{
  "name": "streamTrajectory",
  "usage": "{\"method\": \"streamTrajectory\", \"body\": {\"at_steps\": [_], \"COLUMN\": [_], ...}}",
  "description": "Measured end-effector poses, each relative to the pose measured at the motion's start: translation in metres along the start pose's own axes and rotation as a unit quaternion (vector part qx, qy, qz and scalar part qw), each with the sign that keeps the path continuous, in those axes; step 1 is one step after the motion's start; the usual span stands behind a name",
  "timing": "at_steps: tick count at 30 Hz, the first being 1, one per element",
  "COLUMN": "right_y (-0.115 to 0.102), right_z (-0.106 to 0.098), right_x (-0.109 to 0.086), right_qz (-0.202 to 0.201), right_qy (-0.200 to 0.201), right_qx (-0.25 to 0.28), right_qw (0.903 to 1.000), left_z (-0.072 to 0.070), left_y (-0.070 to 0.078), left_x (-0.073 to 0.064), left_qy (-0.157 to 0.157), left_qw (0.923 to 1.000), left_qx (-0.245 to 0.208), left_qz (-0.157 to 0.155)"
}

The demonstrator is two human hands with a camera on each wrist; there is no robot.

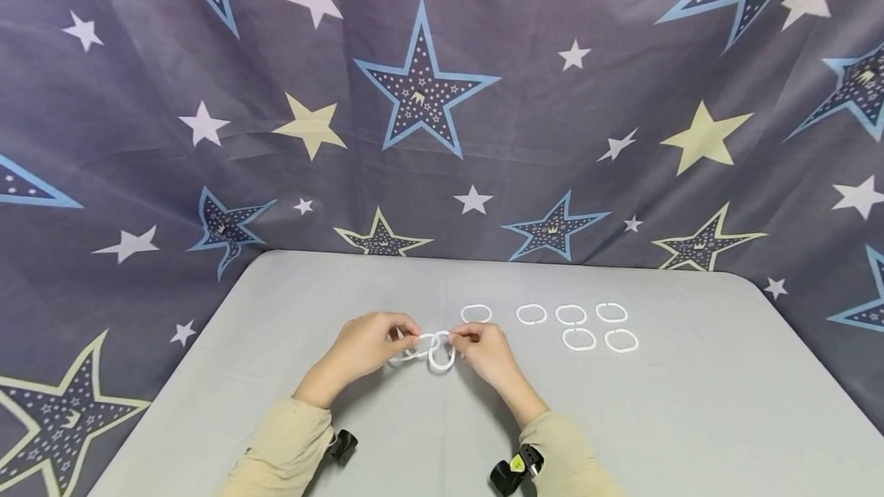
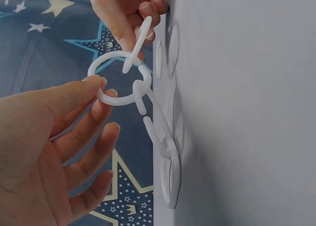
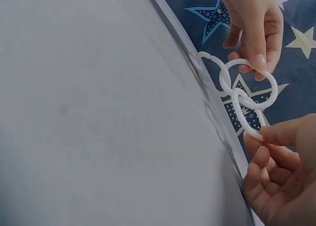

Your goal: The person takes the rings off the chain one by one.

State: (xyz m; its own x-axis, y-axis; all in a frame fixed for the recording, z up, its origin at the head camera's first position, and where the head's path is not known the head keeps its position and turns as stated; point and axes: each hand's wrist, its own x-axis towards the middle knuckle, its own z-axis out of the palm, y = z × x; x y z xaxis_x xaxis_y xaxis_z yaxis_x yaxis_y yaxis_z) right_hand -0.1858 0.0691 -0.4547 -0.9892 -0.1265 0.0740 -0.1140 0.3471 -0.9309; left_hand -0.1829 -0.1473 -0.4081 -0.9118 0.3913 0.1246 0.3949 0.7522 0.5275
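Note:
My left hand (image 1: 373, 342) pinches a white plastic shower curtain ring (image 2: 118, 101) between thumb and fingertips, close over the table. Opposite it, my right hand (image 1: 486, 353) grips a second curtain ring (image 3: 242, 117) by its end, with thumb and index finger. This second ring is looped through the left hand's ring. A third ring (image 2: 152, 132), with a gap in its side, also hangs from the left hand's ring. Linked to that one is a lower ring (image 2: 176, 181), down by the tabletop. In the head view the left fingers partly hide these linked rings.
Several loose white rings (image 1: 578, 349) lie flat on the grey table (image 1: 691, 405), beyond and to the right of my right hand. A star-patterned cloth (image 1: 525, 159) hangs behind the table's far edge. Black wrist cameras (image 1: 341, 447) sit at both sleeves.

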Motion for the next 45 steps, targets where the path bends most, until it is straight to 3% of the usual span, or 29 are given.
{"method": "streamTrajectory", "body": {"at_steps": [45], "right_y": [-0.0011], "right_z": [0.0061], "right_x": [-0.0022], "right_qz": [0.028], "right_qy": [0.002], "right_qx": [-0.008], "right_qw": [0.9996], "left_z": [-0.0065], "left_y": [-0.0011], "left_x": [-0.0006], "left_qy": [0.025], "left_qw": [0.9997], "left_qx": [0.002], "left_qz": [-0.005]}}
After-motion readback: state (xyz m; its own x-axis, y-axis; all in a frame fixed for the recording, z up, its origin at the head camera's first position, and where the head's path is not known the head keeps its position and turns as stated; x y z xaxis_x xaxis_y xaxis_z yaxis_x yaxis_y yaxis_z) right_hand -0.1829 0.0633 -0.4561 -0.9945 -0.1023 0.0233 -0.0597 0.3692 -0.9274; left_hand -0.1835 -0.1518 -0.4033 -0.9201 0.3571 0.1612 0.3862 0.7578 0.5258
